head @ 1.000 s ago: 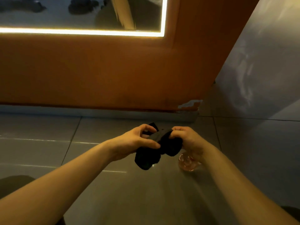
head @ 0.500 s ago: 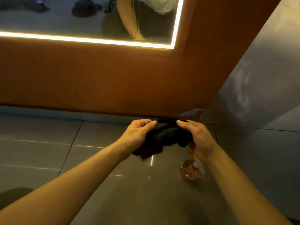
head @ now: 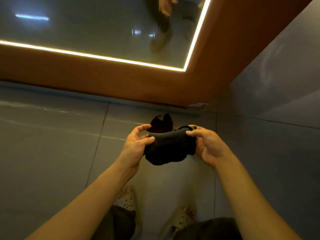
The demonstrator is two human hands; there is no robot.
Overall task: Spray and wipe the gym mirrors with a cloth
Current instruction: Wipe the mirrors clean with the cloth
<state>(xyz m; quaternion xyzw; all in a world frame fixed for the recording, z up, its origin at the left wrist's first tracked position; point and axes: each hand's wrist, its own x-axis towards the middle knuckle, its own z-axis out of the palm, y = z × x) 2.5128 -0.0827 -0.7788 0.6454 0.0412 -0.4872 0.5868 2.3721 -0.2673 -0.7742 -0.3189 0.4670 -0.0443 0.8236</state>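
Cloth (head: 169, 149): dark, bunched, held up between both hands over the grey tiled floor (head: 52, 144). It sits below the lower right corner of the mirror (head: 78, 26), well apart from the glass.

Left hand (head: 135, 148) pinches the cloth's left end. One digit presses on the near face and another is lifted clear above it. The rest curl behind the fabric, mostly hidden.

Right hand (head: 209, 148) pinches the right end with a digit on the top edge. Its other fingers are behind the cloth, out of sight.

A dark flap (head: 161, 122) sticks up behind the bundle. It looks like the same cloth, but I cannot tell for sure. A green-yellow spot (head: 193, 126) at the right fingertips is too small to identify.

The mirror is cut off by the top and left edges of the view, so only its lower right part shows. A lit light strip (head: 97, 57) edges it. The reflection is smeared: a person's legs, blurred, and a few pale light streaks.

An orange-brown wall (head: 121, 84) surrounds the mirror, and a grey panel (head: 277, 75) stands at right. At the wall's foot, near the corner, is a chipped patch (head: 199, 105).

At the bottom are two feet in pale holed clogs (head: 127, 200). They are partly covered by the forearms and by dark trousers (head: 117, 224), which are cut off by the lower edge.
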